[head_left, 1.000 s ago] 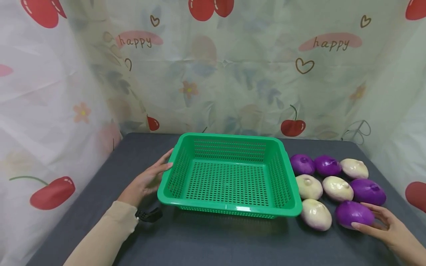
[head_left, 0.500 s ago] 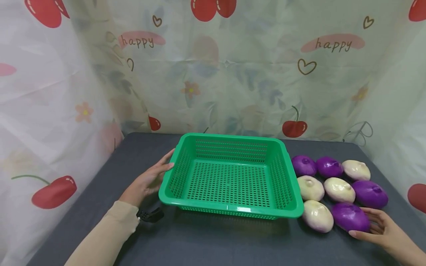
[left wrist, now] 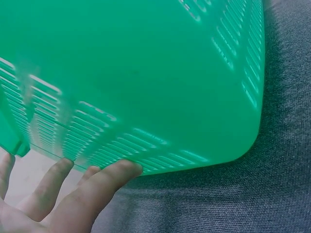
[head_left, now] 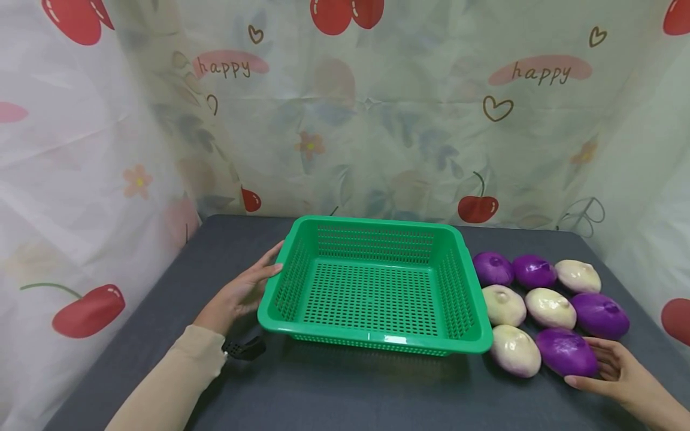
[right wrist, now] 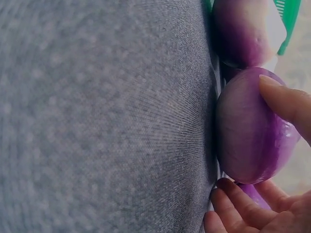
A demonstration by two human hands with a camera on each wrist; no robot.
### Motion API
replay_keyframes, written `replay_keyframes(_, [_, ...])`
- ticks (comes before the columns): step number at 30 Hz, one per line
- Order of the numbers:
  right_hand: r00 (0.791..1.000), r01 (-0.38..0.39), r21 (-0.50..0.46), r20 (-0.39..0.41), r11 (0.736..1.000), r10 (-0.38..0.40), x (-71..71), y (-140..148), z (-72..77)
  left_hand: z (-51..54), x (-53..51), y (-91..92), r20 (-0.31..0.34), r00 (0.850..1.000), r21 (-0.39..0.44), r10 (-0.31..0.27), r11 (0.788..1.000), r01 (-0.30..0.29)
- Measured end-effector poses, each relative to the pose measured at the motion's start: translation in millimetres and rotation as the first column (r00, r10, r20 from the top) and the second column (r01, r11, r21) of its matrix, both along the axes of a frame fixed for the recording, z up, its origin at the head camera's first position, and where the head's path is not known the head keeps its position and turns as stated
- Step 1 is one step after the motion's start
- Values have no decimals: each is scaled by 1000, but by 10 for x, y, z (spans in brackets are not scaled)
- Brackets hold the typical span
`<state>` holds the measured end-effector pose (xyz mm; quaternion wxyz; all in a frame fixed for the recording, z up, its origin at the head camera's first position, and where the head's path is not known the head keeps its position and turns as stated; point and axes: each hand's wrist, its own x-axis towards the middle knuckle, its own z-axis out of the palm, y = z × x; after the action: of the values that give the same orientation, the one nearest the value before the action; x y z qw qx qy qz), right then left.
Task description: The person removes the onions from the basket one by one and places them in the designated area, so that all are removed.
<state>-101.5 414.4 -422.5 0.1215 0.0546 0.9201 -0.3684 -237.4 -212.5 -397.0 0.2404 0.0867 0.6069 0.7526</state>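
A green perforated basket (head_left: 372,344) stands on the dark tabletop. My left hand (head_left: 242,293) touches its left side with extended fingers; in the left wrist view the fingertips (left wrist: 63,165) meet the slotted outer wall. At the right, my right hand (head_left: 620,371) holds a glossy purple turnip-like vegetable (head_left: 566,352) by its right end. In the right wrist view the thumb lies on this vegetable (right wrist: 252,126), which is paler underneath, and the other fingers curl near its end at the cloth. A cream one (head_left: 514,351) lies close beside it on the left.
Two more rows lie behind, with purple vegetables (head_left: 533,271) and cream ones (head_left: 550,307) mixed. The nearest ones sit close against the basket's right side. A patterned curtain (head_left: 372,120) encloses the back and sides of the grey-covered table (head_left: 377,395).
My right hand has slid the purple vegetable a little left, close to the cream one, over the first half second. Since then it has hardly moved. The left hand stays at the basket.
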Motion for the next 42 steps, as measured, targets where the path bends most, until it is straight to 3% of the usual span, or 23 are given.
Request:
replay_keyframes(10, [1000, -29, -20, 1, 999, 29, 12, 1, -14, 3, 9, -5, 4, 1000, 3, 5, 1000, -5])
replay_keyframes(25, [999, 3, -20, 50, 1000, -2, -8, 26, -34, 15, -4, 12, 11, 1000, -1, 3, 1000, -3])
replay_keyframes(35, [1000, -18, 6, 19, 1000, 17, 6, 33, -55, 9, -6, 3, 17, 1000, 6, 5, 1000, -5])
replay_keyframes(42, [998, -5, 2, 55, 1000, 5, -6, 8, -34, 8, 8, 0, 16, 1000, 5, 10, 1000, -10])
